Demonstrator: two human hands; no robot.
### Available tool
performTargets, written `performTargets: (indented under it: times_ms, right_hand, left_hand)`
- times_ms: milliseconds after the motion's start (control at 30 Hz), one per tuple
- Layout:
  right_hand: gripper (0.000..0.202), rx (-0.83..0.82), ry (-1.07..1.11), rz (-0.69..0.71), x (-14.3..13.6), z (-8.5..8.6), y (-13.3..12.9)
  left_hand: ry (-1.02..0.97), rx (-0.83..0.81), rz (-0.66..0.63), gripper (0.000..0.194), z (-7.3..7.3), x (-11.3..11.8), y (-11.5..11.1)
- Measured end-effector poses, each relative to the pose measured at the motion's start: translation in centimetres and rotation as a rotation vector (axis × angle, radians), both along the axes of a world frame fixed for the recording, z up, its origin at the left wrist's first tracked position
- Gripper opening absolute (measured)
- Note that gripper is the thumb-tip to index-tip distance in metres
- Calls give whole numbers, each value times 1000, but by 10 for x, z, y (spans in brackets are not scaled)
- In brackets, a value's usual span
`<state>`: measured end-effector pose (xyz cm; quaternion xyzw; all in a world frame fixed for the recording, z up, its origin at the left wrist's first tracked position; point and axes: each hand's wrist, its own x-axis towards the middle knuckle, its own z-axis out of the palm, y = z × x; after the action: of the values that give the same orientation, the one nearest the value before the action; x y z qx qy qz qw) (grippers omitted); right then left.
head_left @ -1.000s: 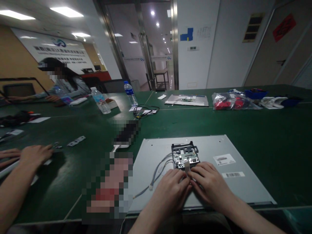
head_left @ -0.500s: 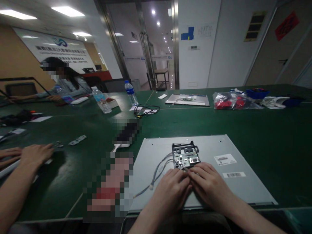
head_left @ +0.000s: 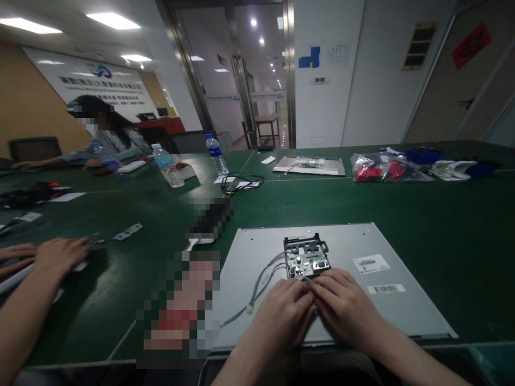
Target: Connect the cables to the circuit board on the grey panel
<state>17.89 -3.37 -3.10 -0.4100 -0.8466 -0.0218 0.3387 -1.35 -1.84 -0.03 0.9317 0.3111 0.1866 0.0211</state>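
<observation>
1. Spreading across much of the view, the green table (head_left: 382, 201) is crossed by pale seams.
2. Near the table's front edge, a flat grey panel (head_left: 402, 313) is laid directly before the person.
3. Farther back, a second panel (head_left: 289, 166) is set just left of a clear plastic bag (head_left: 416, 174), through which red items are seen.
4. Over the grey panel, the left hand (head_left: 284, 308) and right hand (head_left: 344, 297) are brought close together; on each, the fingers are bent and held side by side. The thumbs are largely hidden.
5. Just beyond the fingertips, a black bracket (head_left: 287, 244) is seated on the grey panel, and a circuit board (head_left: 303, 265) is carried on its nearer part.
6. From the bracket's left side, grey cables (head_left: 254, 296) are run down across the panel.
7. To the right, two white labels (head_left: 370, 263) are stuck on the panel.
8. At the meeting fingertips, a small greyish strip (head_left: 307, 279) is glimpsed; whether it is clamped by either hand cannot be told.
</observation>
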Motion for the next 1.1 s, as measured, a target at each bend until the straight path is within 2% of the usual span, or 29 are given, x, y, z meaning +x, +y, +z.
performTargets:
  times_ms: [1100]
  right_hand:
    - [32,-53,-8,9,0,0,0]
  left_hand:
    - [0,-22,-1,15,-1,-1,0]
